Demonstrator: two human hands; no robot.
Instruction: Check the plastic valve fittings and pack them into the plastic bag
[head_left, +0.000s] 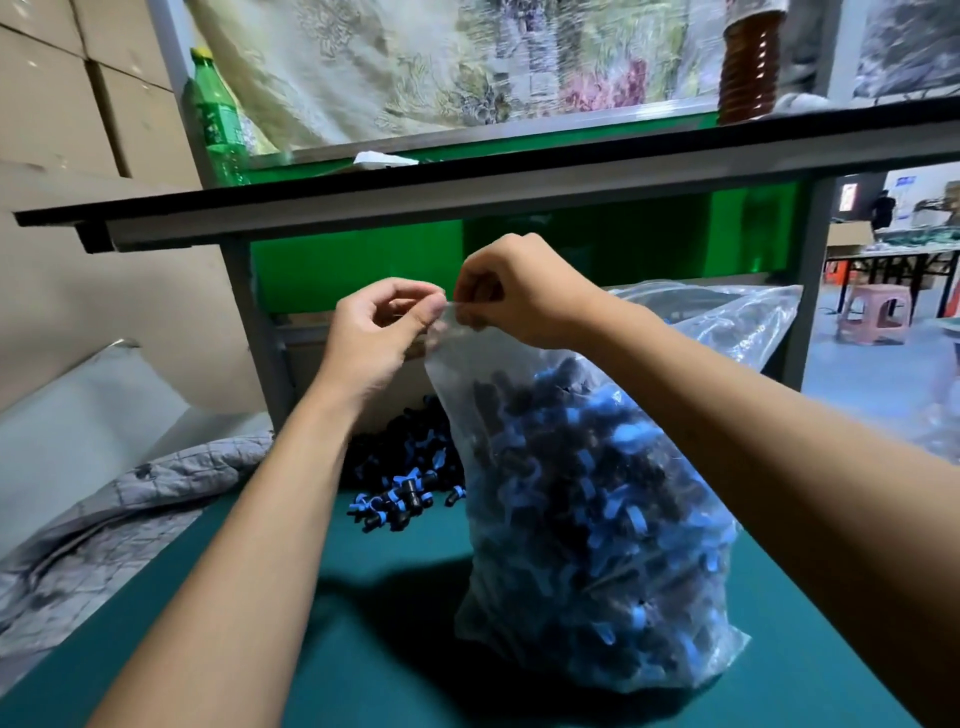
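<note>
The plastic bag (587, 519), nearly full of valve fittings, stood upright on the green surface (374, 597). The left hand (379, 332) and right hand (514, 291) met directly above it, fingers pinching its top edge; loose fittings (400, 478) lay just behind-left.

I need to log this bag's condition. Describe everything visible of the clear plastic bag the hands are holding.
The clear plastic bag is thin, crinkled, translucent film, bulging nearly full with black and blue valve fittings. It stands upright on the teal table, its bottom resting there. Its top tapers to a gathered neck pinched by the left hand and right hand. Loose fittings lie just behind it to the left.
</note>
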